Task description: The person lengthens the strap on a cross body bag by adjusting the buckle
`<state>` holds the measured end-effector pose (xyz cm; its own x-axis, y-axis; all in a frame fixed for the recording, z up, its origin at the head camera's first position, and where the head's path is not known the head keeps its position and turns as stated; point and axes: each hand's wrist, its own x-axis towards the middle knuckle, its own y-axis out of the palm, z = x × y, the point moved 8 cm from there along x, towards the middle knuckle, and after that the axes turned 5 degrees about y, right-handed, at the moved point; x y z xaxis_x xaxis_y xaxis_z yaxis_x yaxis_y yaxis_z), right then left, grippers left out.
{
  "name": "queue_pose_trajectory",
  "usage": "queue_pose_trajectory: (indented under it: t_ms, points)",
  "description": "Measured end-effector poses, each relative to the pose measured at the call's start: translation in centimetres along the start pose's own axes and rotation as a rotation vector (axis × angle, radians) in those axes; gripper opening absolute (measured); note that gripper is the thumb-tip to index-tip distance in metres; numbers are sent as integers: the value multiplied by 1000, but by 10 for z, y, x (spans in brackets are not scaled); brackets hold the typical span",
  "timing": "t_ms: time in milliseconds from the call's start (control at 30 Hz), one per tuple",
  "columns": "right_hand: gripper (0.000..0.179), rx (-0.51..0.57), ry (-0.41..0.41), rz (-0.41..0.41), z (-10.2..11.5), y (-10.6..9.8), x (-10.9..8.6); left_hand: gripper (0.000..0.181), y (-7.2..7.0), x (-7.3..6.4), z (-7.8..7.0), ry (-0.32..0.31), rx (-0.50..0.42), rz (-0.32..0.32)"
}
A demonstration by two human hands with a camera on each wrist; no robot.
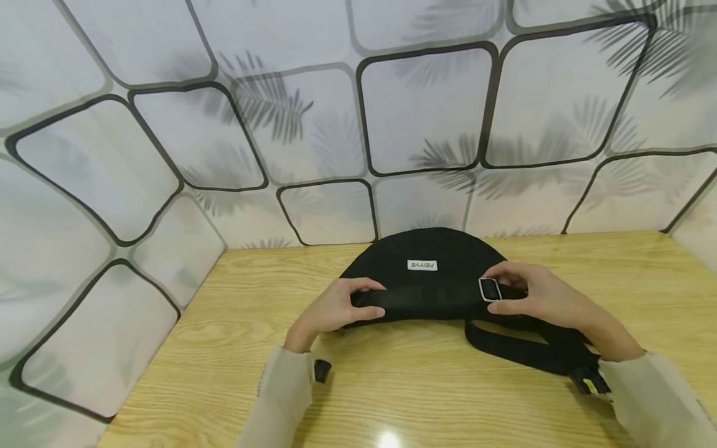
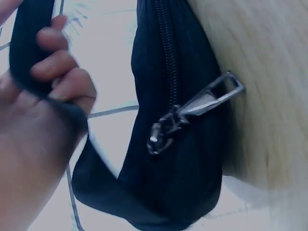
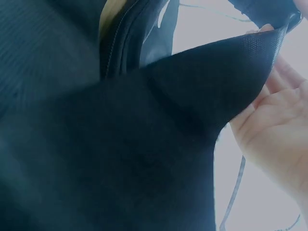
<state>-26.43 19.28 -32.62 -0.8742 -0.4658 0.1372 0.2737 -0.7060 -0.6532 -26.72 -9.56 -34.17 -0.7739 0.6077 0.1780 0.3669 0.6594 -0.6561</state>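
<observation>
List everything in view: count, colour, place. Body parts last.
Table: 1, yellowish wood, foreground
Backdrop: 1, white with grey-black pattern, behind table
Bag: 1, black, on table
Label: 1, white, on bag
Strap: at least 1, black, across bag's front
Slider: 1, silver, on strap
Zip puller: 1 seen, silver, on bag
Sleeves: 2, pale beige, lower left and right
Small items: 2, black, one per cuff, kind unclear
Left hand: 1, bare, gripping strap
Right hand: 1, bare, pinching strap by slider
</observation>
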Motion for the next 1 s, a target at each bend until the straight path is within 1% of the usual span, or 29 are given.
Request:
queue_pose_trajectory:
  t_ms: [100, 167, 267, 333, 467, 567, 667, 767, 867, 1000]
  points:
    - [44, -5, -2, -1, 0, 3, 2, 44, 8, 2, 1, -7, 12, 63]
    - [45, -4, -10, 7, 1, 6, 3, 45, 12, 5, -1, 1, 28, 76]
    - [45, 13, -18, 21, 3, 8, 4, 45, 14, 12, -11, 30, 54, 66]
    - [44, 20, -24, 24, 5, 9, 4, 43, 18, 18, -18, 50, 67, 67]
    - [44, 10, -33, 17, 7, 10, 6, 42, 33, 33, -34, 92, 52, 93]
    - [45, -10, -32, 10, 8, 10, 8, 43, 44, 43, -43, 115, 38, 96]
    - [45, -13, -28, 8, 11, 10, 8, 45, 55, 53, -48, 123, 36, 88]
    - [43, 1, -42, 3, 14, 10, 7, 50, 64, 62, -52, 121, 42, 84]
    - [42, 32, -56, 6, 16, 11, 7, 54, 70, 69, -58, 119, 59, 77]
    - [41, 59, -58, 19, 16, 12, 6, 58, 76, 76, -64, 108, 56, 76]
